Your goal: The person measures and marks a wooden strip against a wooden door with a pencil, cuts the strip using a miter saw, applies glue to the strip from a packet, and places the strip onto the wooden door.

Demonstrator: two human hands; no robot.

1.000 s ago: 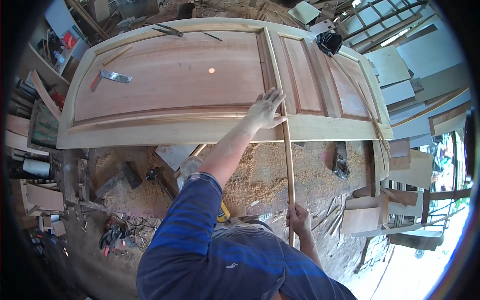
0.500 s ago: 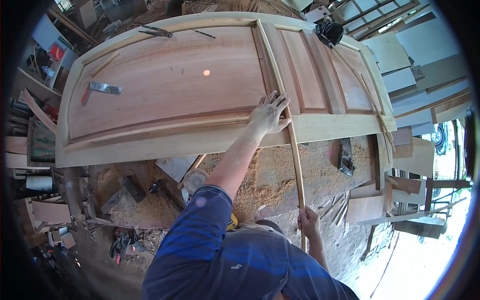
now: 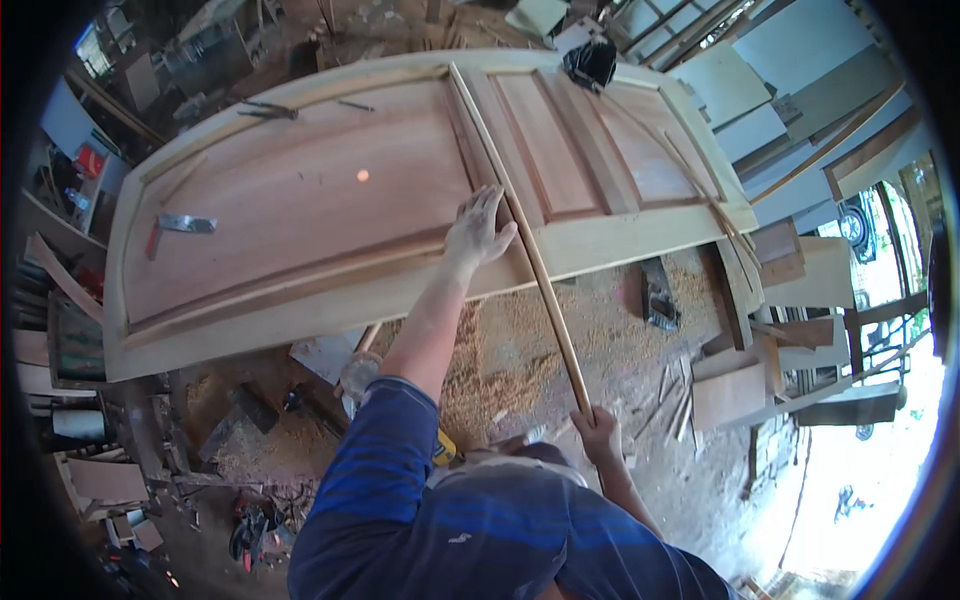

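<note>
A long thin wooden strip [image 3: 545,285] lies across a panelled wooden door [image 3: 290,311], running from its far edge out past its near edge toward me. My right hand [image 3: 599,436] is closed round the strip's near part, off the door. My left hand [image 3: 478,232] rests on the door just left of the strip, fingers stretched out and nearly together, the thumb close to the strip. Whether it presses on the strip, I cannot tell. Moulding strips border the door's reddish panels.
On the door lie a try square [image 3: 187,223], pincers [image 3: 268,110], a pencil [image 3: 356,105], a black bag [image 3: 590,66] and thin strips [image 3: 690,165]. A hand plane [image 3: 660,295] sits on the sawdust-covered bench [image 3: 520,340] below. Boards [image 3: 800,90] are stacked at the right.
The view has shifted, moving the door left and lower. My left hand's fingers have drawn together, left of the strip. The strip length below my right hand no longer shows.
</note>
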